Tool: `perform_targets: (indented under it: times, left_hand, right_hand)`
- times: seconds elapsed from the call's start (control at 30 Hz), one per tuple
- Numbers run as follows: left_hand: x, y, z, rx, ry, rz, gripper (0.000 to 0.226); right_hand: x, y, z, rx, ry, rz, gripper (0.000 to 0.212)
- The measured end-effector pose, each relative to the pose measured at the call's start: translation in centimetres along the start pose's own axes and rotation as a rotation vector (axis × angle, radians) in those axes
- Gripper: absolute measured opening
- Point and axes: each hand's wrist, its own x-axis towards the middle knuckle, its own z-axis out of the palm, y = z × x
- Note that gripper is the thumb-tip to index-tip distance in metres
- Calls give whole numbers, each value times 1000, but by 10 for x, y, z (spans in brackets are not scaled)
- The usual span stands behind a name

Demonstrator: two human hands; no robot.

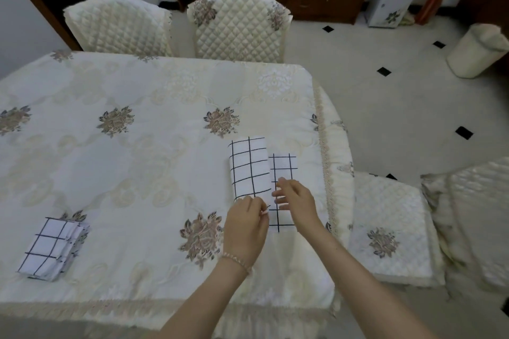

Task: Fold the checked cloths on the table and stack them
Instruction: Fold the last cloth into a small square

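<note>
Head view: checked cloth, half-folded, lies near the table's right edge. Left hand pinches its near edge; right hand hovers loosely curled over the lower layer, grip holding nothing that can be made out. Advice: match edges squarely and press the crease flat. Folded stack waits far left. Chairs behind; nothing obstructs.

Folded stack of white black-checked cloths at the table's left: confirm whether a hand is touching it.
No. The folded stack of white black-checked cloths lies alone, while the left hand and right hand work another checked cloth.
</note>
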Motion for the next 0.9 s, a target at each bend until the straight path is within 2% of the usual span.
perform_targets:
  times: [0.07,0.2,0.27,0.37,0.47,0.53,0.7,0.77,0.9]
  left_hand:
    - [-2,6,16,-14,-58,-1,8]
    - [-8,10,34,-122,-190,8,25]
    - [-9,5,32,-153,-184,-13,23]
    - [-11,-15,32,-113,-128,-159,10]
    - [-12,-32,35,-83,-203,-352,13]
    - [-13,-39,37,-49,-250,-397,14]
    - [-17,-46,43,51,-307,-392,17]
    - [-17,-46,44,89,-301,-364,18]
    - [-9,-48,47,183,-218,-117,25]
  right_hand:
    - [4,7,-5,-69,8,13,18]
    - [17,30,-18,-282,130,24,11]
    - [20,36,-24,-374,149,21,8]
    - [23,43,-33,-438,174,11,10]
    - [29,49,-38,-515,169,26,10]
    - [31,51,-39,-570,153,22,10]
    - [32,54,-40,-639,138,22,6]
    - [31,55,-40,-626,162,3,11]
    - [30,57,-39,-564,193,0,19]
